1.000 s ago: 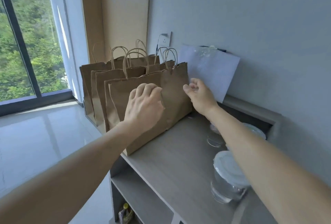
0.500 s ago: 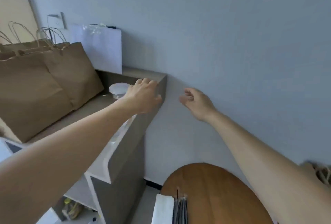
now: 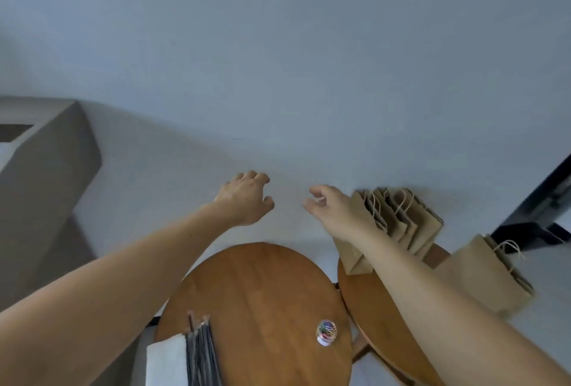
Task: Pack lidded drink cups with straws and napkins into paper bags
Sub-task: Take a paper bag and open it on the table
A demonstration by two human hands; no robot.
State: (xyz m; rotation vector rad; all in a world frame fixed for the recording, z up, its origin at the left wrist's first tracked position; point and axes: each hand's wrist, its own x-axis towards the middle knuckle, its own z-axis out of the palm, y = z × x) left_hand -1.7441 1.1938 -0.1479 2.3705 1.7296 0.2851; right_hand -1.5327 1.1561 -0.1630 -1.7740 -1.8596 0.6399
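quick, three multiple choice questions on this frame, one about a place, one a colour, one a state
1. Where does the jar of paper clips stand? A on the floor; B on the round table with the straws; C on a windowsill.
2. What colour are the straws? A black; B red; C yellow.
3. What do the left hand and right hand hold? A a cup each; B a straw each; C nothing.
Answers: 1 B, it sits on the wooden top; 2 A, the bundle is dark; 3 C, loosely curled fingers close on nothing.
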